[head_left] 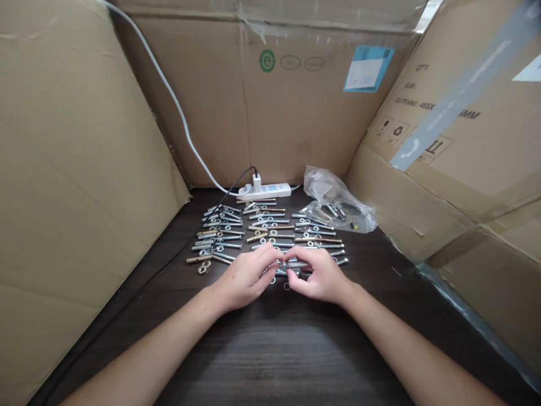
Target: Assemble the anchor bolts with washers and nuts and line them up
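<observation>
Between my two hands, above the dark table, lies a silver expansion bolt, roughly level. My right hand is closed on its shaft, thumb and index finger pinching near a dark ring at the left end. The fingertips of my left hand press together at that same end; a small metal part there is mostly hidden by the fingers. Just below the hands, a loose washer rests on the table. Another bolt lies partly hidden under my fingers.
Several rows of bolts, sleeves, nuts and washers spread beyond my hands. A white power strip with a plugged-in charger stands behind them. At the back right sits a clear plastic bag with metal parts. Cardboard walls enclose the table.
</observation>
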Tool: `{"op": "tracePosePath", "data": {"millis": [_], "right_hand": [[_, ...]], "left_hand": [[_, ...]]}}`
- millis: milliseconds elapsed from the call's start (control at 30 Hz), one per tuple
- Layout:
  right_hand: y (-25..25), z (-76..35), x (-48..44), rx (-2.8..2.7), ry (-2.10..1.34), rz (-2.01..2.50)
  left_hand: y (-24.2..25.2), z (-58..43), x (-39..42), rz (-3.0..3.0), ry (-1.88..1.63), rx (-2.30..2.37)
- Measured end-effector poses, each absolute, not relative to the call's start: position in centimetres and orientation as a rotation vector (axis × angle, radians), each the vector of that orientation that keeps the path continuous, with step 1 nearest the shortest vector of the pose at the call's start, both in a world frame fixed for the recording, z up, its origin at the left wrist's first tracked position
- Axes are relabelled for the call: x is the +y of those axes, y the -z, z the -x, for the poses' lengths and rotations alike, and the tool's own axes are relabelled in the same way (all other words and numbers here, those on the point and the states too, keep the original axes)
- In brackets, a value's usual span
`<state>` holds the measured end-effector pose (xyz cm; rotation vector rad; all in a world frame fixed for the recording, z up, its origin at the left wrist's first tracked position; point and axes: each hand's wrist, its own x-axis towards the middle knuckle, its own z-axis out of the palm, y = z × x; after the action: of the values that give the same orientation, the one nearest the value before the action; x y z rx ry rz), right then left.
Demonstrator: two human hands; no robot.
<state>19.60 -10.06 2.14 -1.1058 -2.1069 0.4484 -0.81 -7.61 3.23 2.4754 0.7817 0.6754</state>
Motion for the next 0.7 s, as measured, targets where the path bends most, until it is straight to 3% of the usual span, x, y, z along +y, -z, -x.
{"op": "tracePosePath", "data": {"millis": [700], "right_hand": [[-1.94, -19.46, -9.95, -2.086, -0.42, 1.116]], "left_hand": [[-3.08, 0.67, -7.47, -2.466, -0.585, 0.798]]}}
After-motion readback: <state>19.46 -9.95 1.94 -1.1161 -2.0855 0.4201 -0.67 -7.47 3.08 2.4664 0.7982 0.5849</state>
